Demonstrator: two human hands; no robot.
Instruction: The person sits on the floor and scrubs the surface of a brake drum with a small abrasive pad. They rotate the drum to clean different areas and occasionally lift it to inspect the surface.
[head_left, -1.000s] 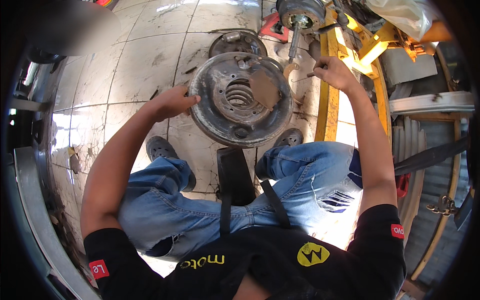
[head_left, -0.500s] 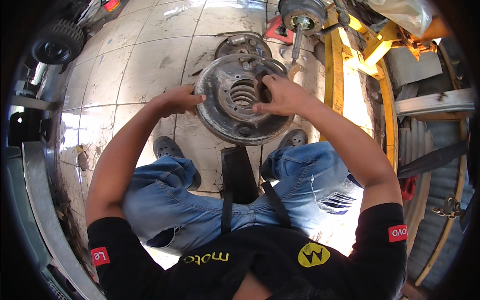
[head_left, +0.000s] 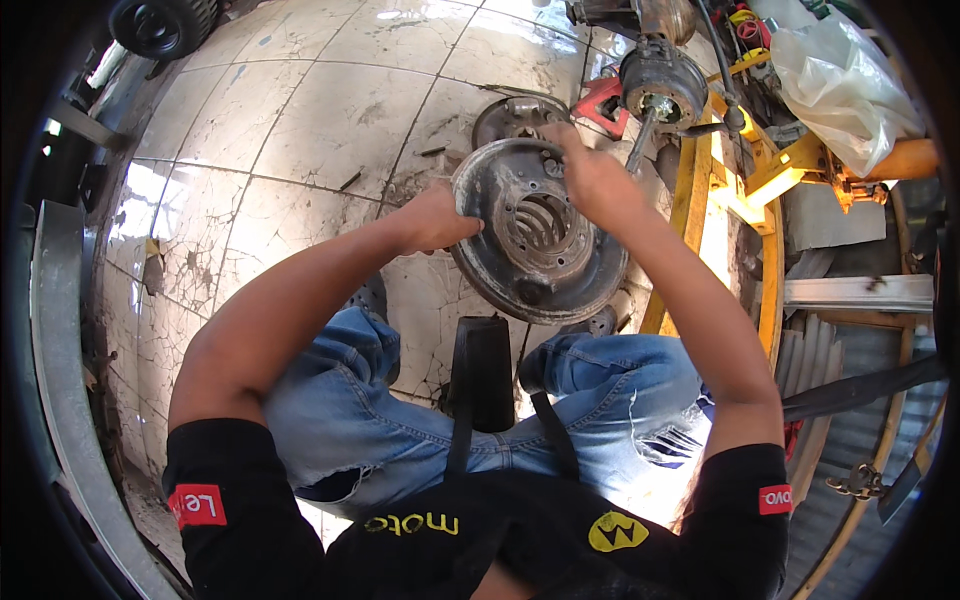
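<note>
A round, dirty drum brake backing plate (head_left: 480, 270) is in front of me, with a large centre hole ringed by bolt holes. Coils of a spring (head_left: 540, 222) show through that hole. On the plate's left rim my left hand (head_left: 440, 218) is closed, thumb on the upper face and fingers below. My right hand (head_left: 597, 185) grips the far rim, with its fingertips partly hidden. Just beyond lies a second backing plate (head_left: 490, 122) on the tiles, partly covered by the first.
A yellow steel frame (head_left: 685, 190) stands at the right, near a brake drum on an axle (head_left: 660, 85) and a red stand (head_left: 603, 105). A clear plastic bag (head_left: 840, 85) hangs at far right. A black padded block (head_left: 480, 370) sits between my legs; a tyre (head_left: 160, 30) is at far left.
My right hand has gone from beside the centre hole to the far rim. The dark piece beneath its fingers no longer shows. The view has shifted, and the plate appears turned.
</note>
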